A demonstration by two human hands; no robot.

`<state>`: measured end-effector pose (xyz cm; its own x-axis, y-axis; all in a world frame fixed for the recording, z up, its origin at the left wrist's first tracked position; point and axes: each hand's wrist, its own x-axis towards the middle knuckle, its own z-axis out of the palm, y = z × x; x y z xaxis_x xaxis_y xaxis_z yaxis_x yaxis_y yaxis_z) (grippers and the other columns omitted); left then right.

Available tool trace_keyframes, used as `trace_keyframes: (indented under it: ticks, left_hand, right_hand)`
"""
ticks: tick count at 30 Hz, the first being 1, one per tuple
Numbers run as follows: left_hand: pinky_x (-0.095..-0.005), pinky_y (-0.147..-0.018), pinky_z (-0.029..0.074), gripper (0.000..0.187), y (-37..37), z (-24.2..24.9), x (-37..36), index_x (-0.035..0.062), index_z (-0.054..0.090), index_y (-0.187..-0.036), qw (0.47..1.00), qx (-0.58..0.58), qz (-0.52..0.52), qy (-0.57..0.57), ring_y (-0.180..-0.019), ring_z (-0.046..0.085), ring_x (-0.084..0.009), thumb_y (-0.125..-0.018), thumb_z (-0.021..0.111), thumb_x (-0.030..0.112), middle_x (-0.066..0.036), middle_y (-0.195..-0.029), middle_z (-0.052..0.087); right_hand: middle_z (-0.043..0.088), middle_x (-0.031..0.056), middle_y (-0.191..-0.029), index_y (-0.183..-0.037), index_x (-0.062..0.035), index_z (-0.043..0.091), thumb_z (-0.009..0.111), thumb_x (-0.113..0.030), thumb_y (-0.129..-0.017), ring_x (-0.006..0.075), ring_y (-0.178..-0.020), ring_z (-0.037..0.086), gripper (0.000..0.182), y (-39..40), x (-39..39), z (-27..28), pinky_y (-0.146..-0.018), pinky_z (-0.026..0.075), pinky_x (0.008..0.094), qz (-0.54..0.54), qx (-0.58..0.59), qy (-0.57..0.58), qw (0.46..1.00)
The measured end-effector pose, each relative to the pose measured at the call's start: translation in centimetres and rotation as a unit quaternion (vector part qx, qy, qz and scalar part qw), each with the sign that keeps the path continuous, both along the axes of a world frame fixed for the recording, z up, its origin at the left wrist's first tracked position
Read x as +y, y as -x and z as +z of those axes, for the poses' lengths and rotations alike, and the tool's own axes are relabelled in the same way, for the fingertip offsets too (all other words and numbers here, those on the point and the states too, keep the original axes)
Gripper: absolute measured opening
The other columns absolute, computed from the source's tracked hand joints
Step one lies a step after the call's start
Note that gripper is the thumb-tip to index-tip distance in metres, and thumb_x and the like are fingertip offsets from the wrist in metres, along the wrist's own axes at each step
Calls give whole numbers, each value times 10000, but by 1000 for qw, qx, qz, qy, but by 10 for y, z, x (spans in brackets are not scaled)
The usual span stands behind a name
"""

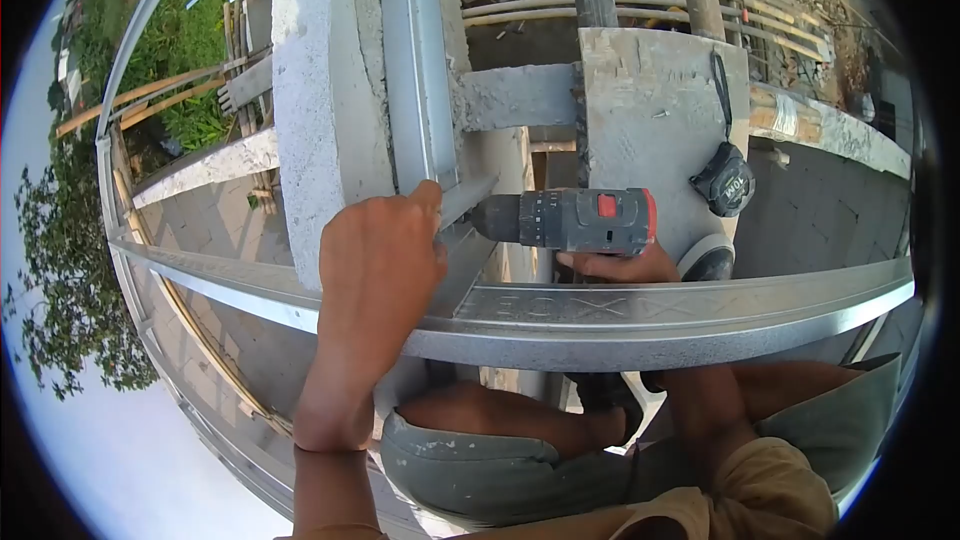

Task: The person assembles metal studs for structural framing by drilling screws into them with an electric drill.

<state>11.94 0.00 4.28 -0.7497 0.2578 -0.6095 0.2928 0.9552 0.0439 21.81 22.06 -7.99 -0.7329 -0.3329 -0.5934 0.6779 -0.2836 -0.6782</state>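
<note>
Left hand (380, 240): closest to camera, forearm over the steel rail (650, 340); fingers curled, tips hidden, can't tell if grip holds anything.
Steel channel (412, 60): runs away from the person, near end right by left hand.
Grey shorts (460, 450): nearer side of rail, pale specks.
Drill (575, 220): just beyond rail, body sideways, red trim, chuck pointing left, close beside left hand; contact unclear.
Right hand (630, 265): grip closed round drill from below, mostly hidden behind body; forearm goes under rail.
Pale board (660, 140): beyond drill, scuffed.
Tape measure (722, 180): at board's right edge, black strap stretched away from person.
</note>
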Motion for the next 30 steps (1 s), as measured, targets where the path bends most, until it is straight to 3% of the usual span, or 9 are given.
trace_keyframes:
  ticks: [4,10,13,16,22,24,27,28,30]
  left_hand:
    - [-447,-614,497,273,1,-1,1,28,599,-856,1000,0,12,-9,-661,645,-378,-686,782,139,-181,-641,620]
    - [-451,-639,505,266,4,0,4,14,604,-854,1000,-19,14,-13,-669,647,-388,-697,779,139,-198,-648,624]
    - [-460,-658,508,269,5,1,3,5,601,-855,1000,-27,6,-14,-681,645,-396,-699,777,137,-207,-655,623]
    - [-464,-670,510,272,4,-1,0,1,596,-852,1000,-23,4,-20,-694,643,-405,-699,778,135,-214,-658,621]
    - [-464,-673,511,274,5,2,4,5,594,-861,1000,-22,13,-5,-711,646,-406,-703,777,137,-215,-678,628]
    - [-464,-673,511,274,5,0,2,6,593,-865,1000,-27,11,-3,-712,646,-405,-704,775,134,-213,-681,630]
    - [-462,-674,510,274,5,-1,0,6,591,-871,1000,-20,12,-7,-713,646,-404,-706,773,128,-211,-683,631]
    - [-460,-675,510,273,5,-1,0,5,591,-872,1000,-22,9,-4,-713,645,-404,-707,773,124,-210,-682,631]
    - [-459,-673,509,272,6,1,2,5,593,-876,1000,-24,18,-7,-713,645,-403,-707,773,118,-210,-680,630]
  right_hand:
    - [659,10,-890,-1042,-36,643,787,-84,-753,79,-815,582,326,-4,-2,-9,-709,484,283,31,-36,2,999]
    - [663,-2,-871,-1027,-45,648,793,-114,-757,99,-801,589,314,-11,-3,-20,-712,485,290,22,15,-26,999]
    - [677,7,-880,-1038,-49,649,796,-123,-760,124,-802,610,322,6,6,-39,-725,494,294,37,105,-9,994]
    - [687,30,-895,-1060,-51,650,803,-132,-765,140,-810,628,342,9,8,-46,-734,505,301,96,81,17,992]
    - [690,44,-846,-1039,-42,668,812,-124,-766,121,-784,629,319,-12,-11,-45,-701,509,303,-39,-114,151,981]
    - [684,41,-808,-1041,-43,666,804,-114,-774,105,-730,616,309,-12,-3,-64,-645,496,293,70,23,38,997]
    - [675,36,-789,-1061,-44,658,796,-87,-778,107,-710,617,318,8,4,-65,-617,493,291,53,127,55,989]
    - [667,39,-781,-1054,-38,653,792,-50,-770,121,-733,635,316,15,11,-52,-631,507,300,102,23,58,993]
    - [665,39,-775,-1046,-32,648,788,-39,-772,123,-741,641,308,10,-2,-54,-635,511,304,49,36,109,992]
